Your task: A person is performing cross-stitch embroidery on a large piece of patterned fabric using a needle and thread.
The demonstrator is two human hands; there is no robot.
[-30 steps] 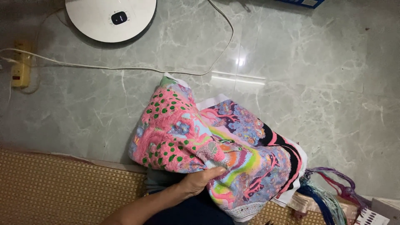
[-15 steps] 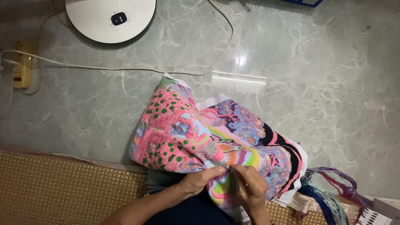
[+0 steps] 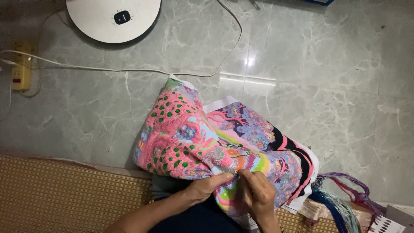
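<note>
A large, brightly coloured embroidered cloth [image 3: 202, 138], pink with green spots and rainbow bands, lies bunched over my lap and onto the floor. My left hand [image 3: 209, 186] grips its near edge from below, thumb on top. My right hand [image 3: 258, 193] rests on the cloth just beside it, fingertips pinched at the stitched surface. Whether it holds a needle is too small to tell.
Skeins of blue, purple and red thread [image 3: 345, 203] lie at the lower right beside a colour card [image 3: 394, 222]. A round white appliance [image 3: 113, 18] stands at the top, its white cable [image 3: 129, 69] running across the marble floor to a yellow power strip [image 3: 20, 71]. A woven mat [image 3: 64, 198] covers the near floor.
My right hand has come into view from below and settled onto the cloth beside my left hand. The cloth and left hand have stayed put.
</note>
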